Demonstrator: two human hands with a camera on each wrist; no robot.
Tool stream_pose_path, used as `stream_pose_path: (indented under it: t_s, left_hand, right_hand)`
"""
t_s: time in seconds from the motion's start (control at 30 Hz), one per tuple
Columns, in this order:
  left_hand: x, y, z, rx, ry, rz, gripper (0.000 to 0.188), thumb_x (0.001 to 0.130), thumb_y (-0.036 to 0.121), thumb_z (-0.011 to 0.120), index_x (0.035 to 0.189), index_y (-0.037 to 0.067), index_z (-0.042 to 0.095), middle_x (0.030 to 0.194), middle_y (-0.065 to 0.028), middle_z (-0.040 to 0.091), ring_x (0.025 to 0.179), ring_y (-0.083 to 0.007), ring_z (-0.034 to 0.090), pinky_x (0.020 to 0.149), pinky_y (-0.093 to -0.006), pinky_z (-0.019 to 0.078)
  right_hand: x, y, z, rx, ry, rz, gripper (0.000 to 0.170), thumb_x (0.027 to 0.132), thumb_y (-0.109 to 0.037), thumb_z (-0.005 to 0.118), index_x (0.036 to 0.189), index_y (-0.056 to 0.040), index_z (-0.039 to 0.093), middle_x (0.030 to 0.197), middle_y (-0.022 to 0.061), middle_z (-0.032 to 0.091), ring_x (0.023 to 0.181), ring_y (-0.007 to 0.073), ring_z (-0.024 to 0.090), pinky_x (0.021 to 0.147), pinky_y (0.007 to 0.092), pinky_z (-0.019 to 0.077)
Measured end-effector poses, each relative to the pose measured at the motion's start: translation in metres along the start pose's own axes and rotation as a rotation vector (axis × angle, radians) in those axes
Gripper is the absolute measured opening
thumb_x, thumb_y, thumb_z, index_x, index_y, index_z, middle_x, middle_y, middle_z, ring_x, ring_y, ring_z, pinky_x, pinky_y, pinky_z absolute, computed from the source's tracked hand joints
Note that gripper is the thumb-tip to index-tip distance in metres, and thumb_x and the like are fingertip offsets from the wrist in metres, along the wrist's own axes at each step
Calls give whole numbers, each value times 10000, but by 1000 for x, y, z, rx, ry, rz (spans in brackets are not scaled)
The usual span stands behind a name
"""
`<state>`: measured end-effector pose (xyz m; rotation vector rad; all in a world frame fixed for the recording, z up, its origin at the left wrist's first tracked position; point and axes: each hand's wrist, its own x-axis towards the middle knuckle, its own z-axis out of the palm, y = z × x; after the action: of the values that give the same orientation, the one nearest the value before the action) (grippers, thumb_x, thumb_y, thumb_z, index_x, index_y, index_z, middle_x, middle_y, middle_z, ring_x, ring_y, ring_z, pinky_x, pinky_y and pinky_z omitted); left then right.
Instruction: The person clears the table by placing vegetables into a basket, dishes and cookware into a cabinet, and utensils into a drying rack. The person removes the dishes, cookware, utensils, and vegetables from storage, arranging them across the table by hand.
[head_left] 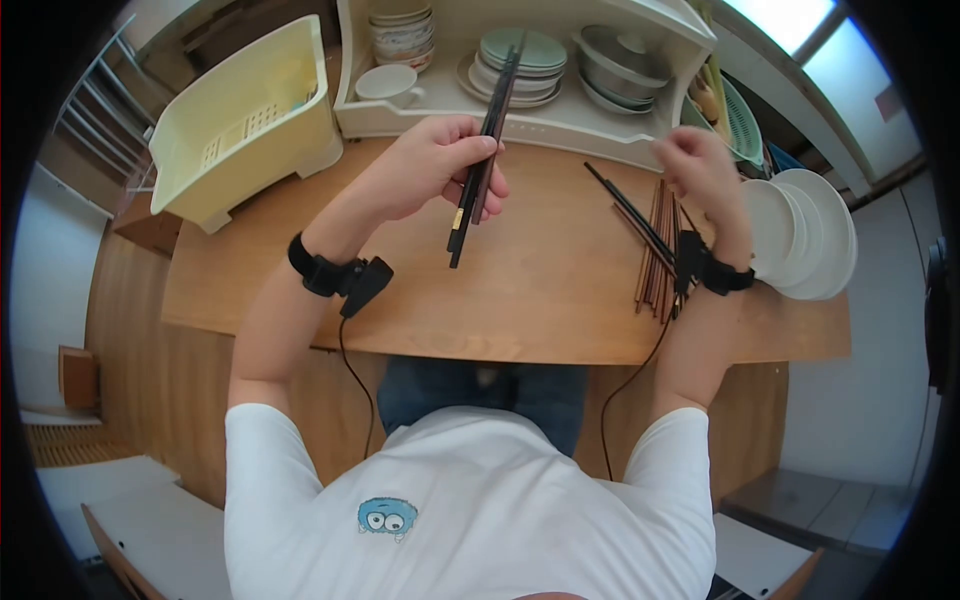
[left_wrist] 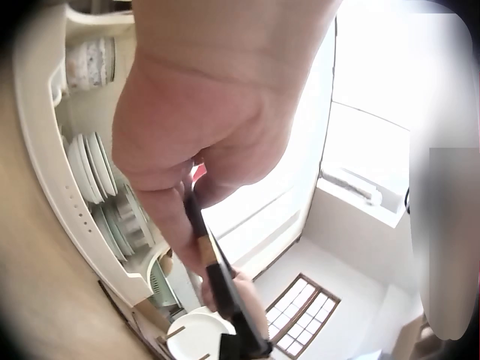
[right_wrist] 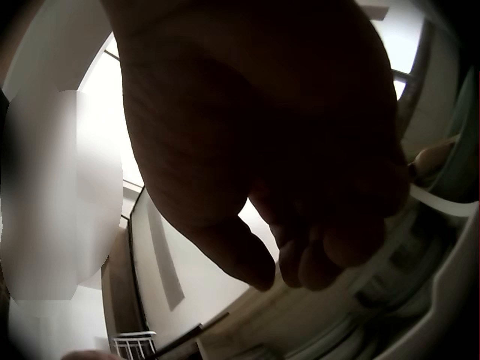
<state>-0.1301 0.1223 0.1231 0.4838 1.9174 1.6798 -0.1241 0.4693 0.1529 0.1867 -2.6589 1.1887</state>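
Note:
My left hand [head_left: 438, 168] holds a small bundle of dark chopsticks [head_left: 508, 80] over the middle of the table, thumb laid across them. One chopstick has a gold band near its lower end. In the left wrist view the bundle [left_wrist: 223, 289] sticks out below the curled fingers. My right hand [head_left: 702, 172], blurred, is raised above the right side of the table. The right wrist view shows its fingers [right_wrist: 319, 262] loosely bent, thumb apart, nothing between them. Below it lies a pile of loose brown and black chopsticks [head_left: 655, 240], partly hidden by the wrist camera.
White plates [head_left: 840, 230] overlap at the table's right edge. Along the back stands a cream rack [head_left: 600, 145] with bowls, a cup [head_left: 388, 84], stacked plates and a metal pot [head_left: 625, 60]. A yellow basket [head_left: 225, 130] sits back left; a green basket [head_left: 740, 115] is back right.

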Motion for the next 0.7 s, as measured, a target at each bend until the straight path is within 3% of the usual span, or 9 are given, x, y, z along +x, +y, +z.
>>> stream_pose_path:
  t_s: [0.07, 0.1, 0.17, 0.27, 0.3, 0.37, 0.5, 0.6, 0.7]
  left_hand:
    - [10, -12, -2, -319, -25, 160, 272, 1036, 158, 489, 1198, -54, 543, 901, -152, 699, 770, -222, 727, 676, -327, 628]
    - [16, -21, -1, -355, -34, 189, 285, 1036, 154, 498, 1231, -50, 539, 909, -142, 695, 799, -233, 732, 692, -329, 634]
    - [22, -36, 1, -424, -39, 173, 286, 1034, 149, 504, 1247, -38, 538, 931, -144, 692, 824, -239, 732, 706, -336, 638]
    - [30, -54, 6, -557, -39, 130, 279, 1030, 132, 517, 1260, -25, 531, 1020, -158, 673, 895, -265, 727, 753, -357, 645]
    - [30, -59, 8, -567, -28, 120, 272, 1032, 128, 512, 1256, -27, 527, 1038, -160, 664, 909, -273, 724, 764, -359, 644]
    - [30, -65, 9, -579, -16, 100, 266, 1034, 123, 507, 1252, -30, 522, 1056, -162, 655, 922, -281, 722, 774, -361, 643]
    - [26, -71, 17, -522, -19, 53, 333, 1041, 136, 512, 1325, -39, 504, 1040, -119, 657, 938, -267, 724, 786, -340, 636]
    - [29, -75, 19, -503, -4, 55, 334, 1044, 129, 506, 1328, -45, 503, 1036, -109, 643, 955, -269, 720, 794, -339, 635]
    - [30, -76, 16, -495, 14, 52, 342, 1043, 123, 506, 1336, -54, 499, 1039, -103, 633, 966, -270, 716, 806, -341, 637]
  right_hand:
    - [8, 20, 15, -308, -131, 109, 241, 843, -229, 710, 825, 8, 666, 667, 79, 640, 575, 156, 624, 572, 304, 501]
    - [10, 31, 21, -311, -120, 106, 241, 843, -229, 710, 825, 8, 666, 667, 79, 640, 575, 156, 624, 572, 304, 501]
    - [8, 43, 31, -663, -176, 28, 313, 745, -224, 780, 872, 46, 686, 763, 181, 697, 677, 285, 696, 661, 379, 549]
    - [-6, 43, 29, -713, -283, 167, 367, 666, -237, 848, 850, 43, 701, 824, 213, 714, 762, 348, 708, 704, 408, 555]
    - [-6, 38, 30, -711, -294, 173, 367, 666, -237, 848, 850, 43, 701, 824, 213, 714, 762, 348, 708, 704, 408, 555]
    - [-2, 31, 35, -811, -491, 293, 414, 623, -227, 885, 882, 40, 705, 861, 217, 718, 829, 342, 711, 729, 404, 555]
    - [2, 51, 46, -734, -432, 157, 393, 614, -192, 894, 865, 40, 699, 817, 211, 709, 783, 338, 709, 697, 407, 553]
    - [6, 52, 49, -701, -483, 210, 341, 658, -147, 860, 911, 33, 719, 910, 230, 710, 883, 360, 705, 765, 427, 553]
    - [5, 37, 50, -710, -507, 251, 252, 689, -57, 797, 910, 32, 715, 906, 252, 698, 863, 379, 699, 743, 435, 555]
